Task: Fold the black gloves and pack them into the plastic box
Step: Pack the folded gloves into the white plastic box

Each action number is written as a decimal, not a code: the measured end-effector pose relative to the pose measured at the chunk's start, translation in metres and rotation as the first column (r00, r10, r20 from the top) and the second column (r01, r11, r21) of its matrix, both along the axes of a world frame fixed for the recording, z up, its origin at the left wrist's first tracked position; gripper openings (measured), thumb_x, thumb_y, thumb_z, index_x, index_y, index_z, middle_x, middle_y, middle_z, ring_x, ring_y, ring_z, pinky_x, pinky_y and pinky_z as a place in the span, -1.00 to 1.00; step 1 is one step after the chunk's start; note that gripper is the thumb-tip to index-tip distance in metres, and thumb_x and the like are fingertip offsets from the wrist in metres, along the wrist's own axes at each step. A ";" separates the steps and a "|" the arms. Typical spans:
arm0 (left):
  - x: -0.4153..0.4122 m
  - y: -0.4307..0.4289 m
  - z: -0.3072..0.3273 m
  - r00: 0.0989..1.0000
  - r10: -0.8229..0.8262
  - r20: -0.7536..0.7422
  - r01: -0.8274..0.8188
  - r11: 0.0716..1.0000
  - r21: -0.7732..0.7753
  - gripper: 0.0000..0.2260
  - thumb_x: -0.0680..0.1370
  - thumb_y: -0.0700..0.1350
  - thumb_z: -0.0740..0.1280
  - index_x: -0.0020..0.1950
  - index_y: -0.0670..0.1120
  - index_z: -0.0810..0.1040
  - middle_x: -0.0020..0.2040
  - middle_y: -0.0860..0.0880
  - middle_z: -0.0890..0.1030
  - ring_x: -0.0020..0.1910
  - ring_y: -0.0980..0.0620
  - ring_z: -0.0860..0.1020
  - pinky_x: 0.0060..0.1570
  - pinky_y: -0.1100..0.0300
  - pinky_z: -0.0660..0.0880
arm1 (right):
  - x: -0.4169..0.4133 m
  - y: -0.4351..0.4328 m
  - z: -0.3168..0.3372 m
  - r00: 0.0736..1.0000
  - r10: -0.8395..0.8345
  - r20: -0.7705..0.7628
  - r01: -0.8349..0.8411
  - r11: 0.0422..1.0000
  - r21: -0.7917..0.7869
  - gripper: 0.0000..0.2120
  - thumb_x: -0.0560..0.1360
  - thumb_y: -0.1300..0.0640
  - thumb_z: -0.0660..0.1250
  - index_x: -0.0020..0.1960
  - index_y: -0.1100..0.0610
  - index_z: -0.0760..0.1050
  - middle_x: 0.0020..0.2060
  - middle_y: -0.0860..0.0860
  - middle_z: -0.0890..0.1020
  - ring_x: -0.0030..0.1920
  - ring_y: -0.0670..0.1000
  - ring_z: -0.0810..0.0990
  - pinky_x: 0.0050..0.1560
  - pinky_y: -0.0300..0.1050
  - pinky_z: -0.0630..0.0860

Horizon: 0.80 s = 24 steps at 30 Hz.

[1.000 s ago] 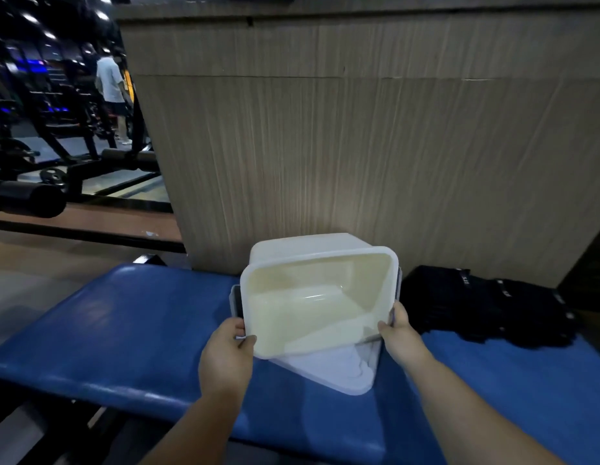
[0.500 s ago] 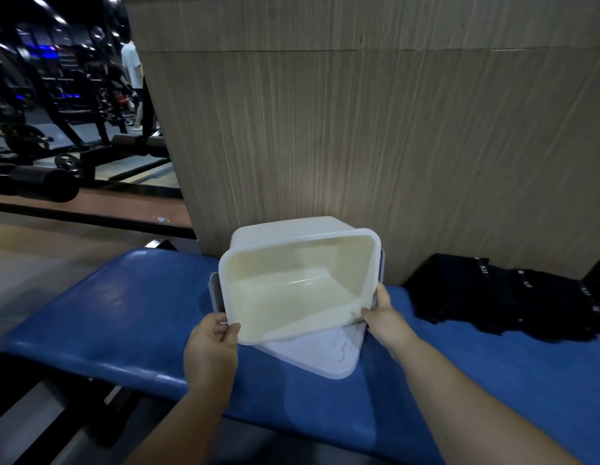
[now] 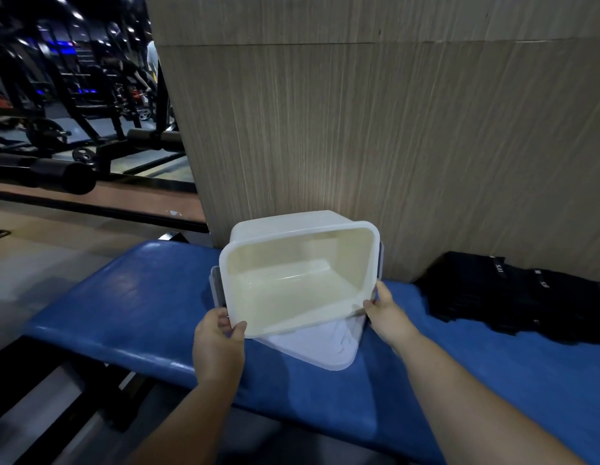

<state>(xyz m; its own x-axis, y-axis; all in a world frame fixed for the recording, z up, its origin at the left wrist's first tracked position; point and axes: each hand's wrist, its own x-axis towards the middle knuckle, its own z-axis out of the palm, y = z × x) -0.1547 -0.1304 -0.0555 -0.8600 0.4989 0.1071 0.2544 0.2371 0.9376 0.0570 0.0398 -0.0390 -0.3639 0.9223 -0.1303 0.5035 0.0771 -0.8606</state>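
Blue padded bench under my fingers. Wood-grain panel wall straight ahead of them, bright patch low down. Far left of them: dim gym area, black racks, weight plate, roller pad, ceiling spotlights. Beige floor down-left.

The box is at the middle of the bench, tipped with its mouth toward the person. It is over the lid, which lies on the bench. The left hand grips its near left corner and the right hand its near right corner. The gloves lie on the bench to the right (well apart from the box), against the panel behind.
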 end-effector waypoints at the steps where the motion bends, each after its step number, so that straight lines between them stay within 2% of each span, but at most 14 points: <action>1: 0.001 0.000 -0.001 1.000 0.004 0.002 -0.004 1.000 0.000 -0.79 0.50 -0.20 0.40 0.08 -0.05 0.46 -0.02 -0.01 0.57 -0.07 0.03 0.56 -0.14 0.17 0.42 | 0.001 -0.001 0.000 1.000 -0.002 0.002 0.002 1.000 0.004 -0.50 0.65 0.13 0.10 0.53 -0.13 0.05 0.20 -0.06 0.49 -0.01 -0.01 0.49 -0.21 -0.24 0.38; 5: 0.013 0.001 -0.002 0.996 0.089 0.003 -0.089 0.996 0.010 -0.63 0.45 -0.23 0.47 0.18 -0.17 0.42 0.05 -0.09 0.48 -0.07 -0.02 0.50 -0.08 0.12 0.43 | 0.004 -0.004 -0.002 0.999 -0.025 0.021 0.025 0.999 0.021 -0.51 0.65 0.10 0.10 0.54 -0.05 0.07 0.30 0.07 0.47 0.06 0.01 0.45 0.03 -0.15 0.36; 8: 0.031 0.005 -0.003 0.997 0.072 -0.012 -0.072 0.997 -0.015 -0.64 0.46 -0.21 0.46 0.15 -0.16 0.38 0.03 -0.09 0.43 -0.06 -0.05 0.46 -0.05 0.08 0.43 | 0.010 -0.004 -0.004 0.996 -0.092 0.011 0.092 0.996 0.007 -0.51 0.65 0.05 0.11 0.54 0.01 0.10 0.29 0.08 0.46 0.18 0.06 0.46 0.13 -0.14 0.35; 11: 0.053 0.018 -0.007 0.997 -0.077 -0.020 0.075 0.996 -0.048 -0.73 0.50 -0.15 0.42 0.08 -0.09 0.37 0.01 -0.06 0.44 -0.09 -0.01 0.48 -0.09 0.15 0.41 | 0.023 -0.006 -0.007 0.988 -0.154 -0.020 0.154 0.988 0.000 -0.58 0.64 0.06 0.11 0.49 0.04 0.22 0.14 0.05 0.50 0.09 0.05 0.50 0.06 -0.11 0.40; 16: 0.097 0.061 -0.006 0.955 -0.293 -0.049 0.286 0.952 -0.113 -0.82 0.53 -0.15 0.38 -0.01 -0.04 0.38 -0.03 -0.05 0.46 -0.25 0.14 0.45 -0.32 0.39 0.31 | 0.055 0.000 -0.010 0.960 -0.274 -0.052 0.275 0.961 0.022 -0.68 0.64 0.05 0.10 0.36 0.06 0.36 0.18 0.06 0.54 0.05 0.06 0.55 -0.05 -0.10 0.44; 18: 0.117 0.081 -0.004 0.932 -0.358 -0.053 0.349 0.927 -0.138 -0.83 0.53 -0.16 0.37 -0.03 -0.04 0.38 -0.10 -0.01 0.46 -0.26 0.10 0.44 -0.36 0.44 0.28 | 0.071 0.005 -0.009 0.943 -0.326 -0.065 0.329 0.944 0.032 -0.73 0.64 0.05 0.10 0.29 0.07 0.41 0.10 0.05 0.57 0.04 0.07 0.57 -0.06 -0.09 0.47; 21: 0.150 0.110 -0.003 0.881 -0.468 -0.069 0.453 0.877 -0.158 -0.85 0.52 -0.17 0.37 -0.05 -0.06 0.40 -0.21 0.04 0.43 -0.26 0.05 0.44 -0.33 0.40 0.27 | 0.093 0.015 -0.009 0.917 -0.390 -0.085 0.395 0.917 0.052 -0.81 0.63 0.04 0.11 0.14 0.03 0.46 -0.07 -0.01 0.60 -0.03 0.06 0.60 -0.08 -0.03 0.51; 24: 0.180 0.135 0.000 0.835 -0.548 -0.055 0.537 0.832 -0.138 -0.88 0.53 -0.17 0.36 -0.02 -0.07 0.43 -0.20 0.04 0.46 -0.22 0.04 0.46 -0.20 0.37 0.32 | 0.110 0.026 -0.010 0.886 -0.446 -0.129 0.457 0.886 0.077 -0.87 0.62 0.06 0.16 0.01 0.01 0.48 -0.09 0.01 0.63 -0.07 0.07 0.61 -0.08 -0.04 0.51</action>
<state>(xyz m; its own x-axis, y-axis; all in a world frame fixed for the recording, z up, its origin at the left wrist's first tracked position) 0.0253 0.0047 -0.0550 -0.4372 0.8954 0.0842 0.4535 0.1386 0.8804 0.1666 0.0658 -0.0493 0.0887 0.9960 -0.0113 0.4124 -0.0471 -0.9098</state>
